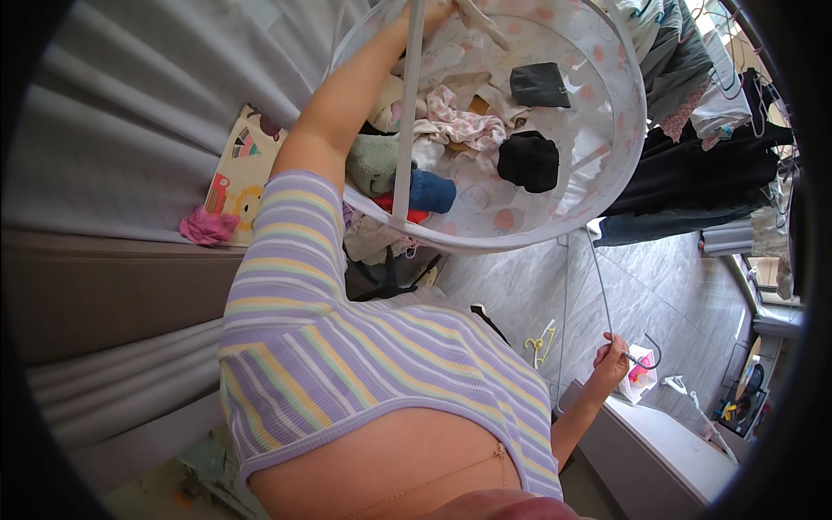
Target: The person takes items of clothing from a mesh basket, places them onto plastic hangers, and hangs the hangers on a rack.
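Note:
At the top edge my left hand (440, 10), partly cut off by the frame, reaches over a round hanging mesh drying basket (598, 195). A narrow pale cloth (485, 24) hangs from it; the fingertips are out of view. Inside the basket lie a black folded garment (529, 162), a dark grey cloth (539, 85), a pink-and-white patterned cloth (464, 121), a blue rolled piece (432, 191) and a grey-green knit (371, 163). Lower right, my right hand (612, 357) is closed round the neck of a grey wire clothes hanger (600, 276), its hook pointing right.
Clothes on hangers (693, 169) hang at the upper right. A yellow hanger (543, 345) lies on the grey tiled floor (503, 286). A white basket (640, 381) stands by a white-topped cabinet (667, 442). Left are grey curtains (173, 113), a brown ledge (121, 286) and a pink cloth (208, 227).

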Demonstrator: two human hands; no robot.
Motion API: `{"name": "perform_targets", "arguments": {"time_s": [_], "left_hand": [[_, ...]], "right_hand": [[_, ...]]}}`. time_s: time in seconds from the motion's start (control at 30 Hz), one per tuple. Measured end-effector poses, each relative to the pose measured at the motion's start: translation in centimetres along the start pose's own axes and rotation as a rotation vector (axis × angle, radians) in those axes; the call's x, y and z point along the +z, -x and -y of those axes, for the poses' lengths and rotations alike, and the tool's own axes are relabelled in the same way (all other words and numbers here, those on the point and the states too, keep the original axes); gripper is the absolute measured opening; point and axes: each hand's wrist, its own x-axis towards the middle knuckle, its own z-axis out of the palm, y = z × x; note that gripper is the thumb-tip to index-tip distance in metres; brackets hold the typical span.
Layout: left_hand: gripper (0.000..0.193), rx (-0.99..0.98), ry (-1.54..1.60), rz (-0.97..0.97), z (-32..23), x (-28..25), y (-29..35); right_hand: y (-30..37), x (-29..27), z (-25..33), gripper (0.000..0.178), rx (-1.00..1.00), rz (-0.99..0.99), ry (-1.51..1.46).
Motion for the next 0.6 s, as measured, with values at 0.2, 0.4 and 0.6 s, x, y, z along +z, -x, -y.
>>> {"name": "perform_targets", "arguments": {"time_s": [0.2,0.4,0.6], "left_hand": [[0.046,-0.144,0.733,-0.056,-5.0,-4.5,1.1],[0.032,-0.061,1.077,0.363,-11.8,-8.2,3.5],[0.021,0.03,0.698,0.632,-12.9,-6.7,6.4]], "right_hand": [[-0.5,-0.2,0.5,0.024,0.024,-0.024,0.014],[-1.4,0.0,0.8,0.024,0.002,0.009,0.018],[-2.1,0.3,1.1,0.025,-0.034,0.02,0.005]]}}
